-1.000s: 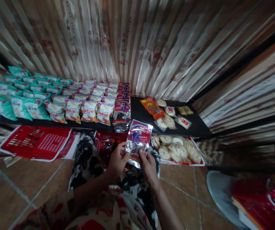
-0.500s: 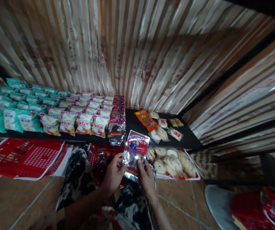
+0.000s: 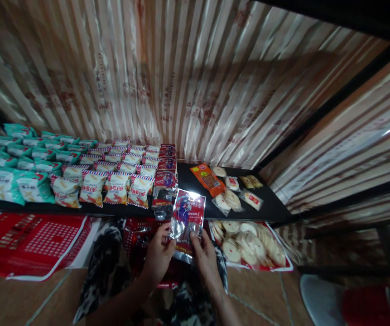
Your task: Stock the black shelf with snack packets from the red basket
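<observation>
Between my two hands is a shiny red and silver snack packet (image 3: 188,222), tilted with its printed front toward me. My left hand (image 3: 160,253) pinches its left edge. On the right edge, the thumb of my right hand (image 3: 205,258) lies across the front while the fingers go behind. Just beyond it, a row of matching red packets (image 3: 165,179) stands on the black shelf (image 3: 195,174). Left of that row are several rows of white and orange snack bags (image 3: 117,188), then teal snack bags (image 3: 35,185).
An orange packet (image 3: 208,179) and several wrapped round and small snacks (image 3: 231,199) lie on the shelf's right part. Below stand a red basket (image 3: 135,235), a container of pale round snacks (image 3: 247,242) and an upturned red basket (image 3: 50,240). A grey stool (image 3: 317,294) is at lower right.
The camera view has shifted, so the shelf and bags sit lower in the picture. The packet stays in both hands, slightly further left and lower.
</observation>
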Available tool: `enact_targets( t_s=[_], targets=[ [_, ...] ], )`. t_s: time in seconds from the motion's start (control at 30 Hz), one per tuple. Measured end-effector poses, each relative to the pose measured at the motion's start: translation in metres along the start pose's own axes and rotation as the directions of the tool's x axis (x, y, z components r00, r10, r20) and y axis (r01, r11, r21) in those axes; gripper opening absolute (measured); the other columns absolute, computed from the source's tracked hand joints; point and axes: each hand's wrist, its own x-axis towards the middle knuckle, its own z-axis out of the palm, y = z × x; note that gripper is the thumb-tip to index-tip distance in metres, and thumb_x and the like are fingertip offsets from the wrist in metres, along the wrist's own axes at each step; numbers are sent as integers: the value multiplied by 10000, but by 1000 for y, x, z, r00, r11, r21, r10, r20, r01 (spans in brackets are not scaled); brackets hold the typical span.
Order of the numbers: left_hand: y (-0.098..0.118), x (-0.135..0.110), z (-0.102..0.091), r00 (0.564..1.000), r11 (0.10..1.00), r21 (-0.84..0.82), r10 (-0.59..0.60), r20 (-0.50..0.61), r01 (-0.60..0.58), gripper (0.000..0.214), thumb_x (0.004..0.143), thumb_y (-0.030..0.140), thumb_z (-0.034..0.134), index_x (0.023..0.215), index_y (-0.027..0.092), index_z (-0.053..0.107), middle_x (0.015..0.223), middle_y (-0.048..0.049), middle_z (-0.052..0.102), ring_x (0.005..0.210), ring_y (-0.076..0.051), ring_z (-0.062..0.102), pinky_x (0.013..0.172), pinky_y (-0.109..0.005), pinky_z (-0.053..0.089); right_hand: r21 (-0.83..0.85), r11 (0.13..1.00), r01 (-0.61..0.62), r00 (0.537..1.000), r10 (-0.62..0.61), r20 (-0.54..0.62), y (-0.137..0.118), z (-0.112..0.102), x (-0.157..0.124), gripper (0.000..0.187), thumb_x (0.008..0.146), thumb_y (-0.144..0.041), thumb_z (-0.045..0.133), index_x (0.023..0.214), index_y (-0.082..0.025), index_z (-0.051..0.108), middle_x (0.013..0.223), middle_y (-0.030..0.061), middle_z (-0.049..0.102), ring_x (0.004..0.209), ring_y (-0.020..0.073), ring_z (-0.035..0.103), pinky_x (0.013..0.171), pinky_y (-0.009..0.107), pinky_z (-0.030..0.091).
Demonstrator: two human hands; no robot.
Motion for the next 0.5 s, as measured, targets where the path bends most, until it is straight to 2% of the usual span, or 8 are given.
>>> enact_targets(
  t_s=[0.13,0.37,0.5],
  targets=[
    [-3,2,2,1000,1000,-25,-10,-20,10,431,731,228,538,1155,163,489,1012,-84,609,749,-134,604,663,-264,508,70,993,-96,995,94,32,-3,2,4,380,714,-510,639,988,-248,630,901,43,693,791,233,622,708,349,518],
    [-10,11,4,999,1000,-19,22,-49,-23,425,735,237,547,1154,186,501,986,-58,596,740,-121,591,683,-262,512,52,990,-127,991,125,41,3,0,14,346,732,-498,628,966,-244,629,877,38,689,785,235,622,708,359,517],
    [-12,15,4,999,999,14,39,-33,-38,437,765,227,528,1199,201,483,1066,-67,568,794,-122,582,738,-276,510,54,989,-136,990,135,31,8,0,19,338,754,-475,620,1001,-244,611,955,38,684,846,229,623,758,351,512]
  ],
)
